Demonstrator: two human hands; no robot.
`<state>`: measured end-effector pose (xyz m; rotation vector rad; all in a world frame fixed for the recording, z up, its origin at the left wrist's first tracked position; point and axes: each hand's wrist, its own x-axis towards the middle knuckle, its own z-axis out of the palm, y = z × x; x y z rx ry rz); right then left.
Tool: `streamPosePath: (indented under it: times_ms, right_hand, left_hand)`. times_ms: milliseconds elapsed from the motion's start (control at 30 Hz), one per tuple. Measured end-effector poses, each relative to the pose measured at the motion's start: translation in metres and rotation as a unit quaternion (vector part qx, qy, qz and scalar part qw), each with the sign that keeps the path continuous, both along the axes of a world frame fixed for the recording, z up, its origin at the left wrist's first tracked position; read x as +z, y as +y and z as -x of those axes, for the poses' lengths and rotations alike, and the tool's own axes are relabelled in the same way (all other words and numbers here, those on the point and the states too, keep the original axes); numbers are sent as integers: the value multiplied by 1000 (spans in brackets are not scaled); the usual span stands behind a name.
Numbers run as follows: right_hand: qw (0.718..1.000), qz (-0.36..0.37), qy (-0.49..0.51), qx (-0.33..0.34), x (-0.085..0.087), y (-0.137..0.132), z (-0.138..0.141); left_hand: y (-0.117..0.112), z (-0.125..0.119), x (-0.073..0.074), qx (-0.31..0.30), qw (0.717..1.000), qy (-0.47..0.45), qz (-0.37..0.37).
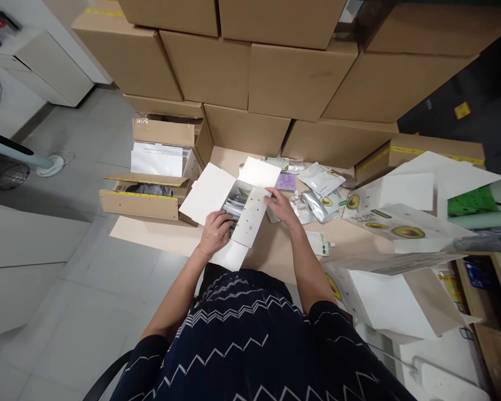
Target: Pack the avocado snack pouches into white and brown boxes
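A small white carton (250, 214) with its flaps spread stands on the tan tabletop (275, 250) in front of me. Silver pouches (236, 203) are packed inside it. My left hand (214, 233) rests on the carton's near left side, fingers curled down onto the pouches. My right hand (280, 205) is at the carton's right flap, fingers bent against its edge. Loose silver pouches with avocado print (321, 197) lie just right of that hand.
Brown shipping boxes (250, 72) are stacked high behind the table. An open brown box (150, 184) with white sheets sits at the left. Avocado-printed flat cartons (384, 220), white card (384, 301) and a green pack (471, 200) crowd the right side.
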<state>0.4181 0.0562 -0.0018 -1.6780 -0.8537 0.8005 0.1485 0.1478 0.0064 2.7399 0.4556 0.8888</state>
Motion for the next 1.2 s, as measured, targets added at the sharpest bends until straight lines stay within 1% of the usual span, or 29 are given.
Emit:
streamPosePath:
  times_ms: [33,100,200,267,333,367,433,500,533,567,600,667,733,767,833,900,933,967,1000,1033,1100,1167,1200]
  right_hand:
    - [1000,-9,25,-4,2,0,-2]
    - [992,-33,114,-34,4,2,-6]
    - [962,-63,250,-86,4,4,-14]
    - [948,-78,295,-87,4,2,-19]
    - [939,-85,323,-78,4,-2,-24]
    - [937,-84,332,-69,5,-4,-27]
    - [938,-77,336,-38,6,-9,-33]
    - [946,-63,318,5,8,-11,-41]
    - [951,-53,304,27,10,-12,-45]
    - [956,-40,287,47,13,-11,-49]
    - [962,-24,265,67,17,-10,-54]
    - [972,21,202,116,28,-5,-61]
    - [976,63,123,168,41,1,-67]
    - [974,80,85,192,48,4,-68]
    - [967,108,34,228,58,10,-67]
    - [960,130,23,249,62,12,-63]
    - [957,136,29,253,62,13,-61]
    - [957,137,38,252,59,12,-59]
    - [959,134,51,245,56,10,-57]
    - [961,130,66,233,51,8,-55]
    - [966,119,104,202,41,2,-52]
    - [969,104,138,175,33,-5,-48]
    - [970,96,149,167,30,-8,-46]
  left_hand:
    - [-1,2,1,7,1000,-15,-2]
    - [-7,10,1,47,998,-44,1]
    - [-22,26,-2,126,988,-79,30]
    - [-33,39,-4,185,976,-90,66]
    - [-43,51,-2,255,957,-67,124]
    - [-46,56,0,286,943,-36,167]
    - [-47,66,8,322,906,57,269]
    - [-42,76,19,334,865,129,351]
    - [-38,80,25,337,849,141,381]
    - [-33,84,32,337,838,135,408]
    - [-29,86,40,328,828,116,440]
    - [-20,88,54,286,804,60,518]
    - [-15,83,66,254,771,-1,584]
    - [-13,79,70,250,754,-30,607]
    - [-14,68,76,245,726,-82,638]
    - [-21,55,75,207,711,-133,659]
    - [-25,49,72,175,713,-155,661]
    - [-31,44,69,141,721,-170,657]
    - [-38,39,64,109,737,-176,643]
    - [-45,35,60,82,761,-171,621]
    - [-60,29,50,43,820,-132,555]
    - [-74,24,41,16,881,-44,470]
    - [-79,22,36,6,906,10,423]
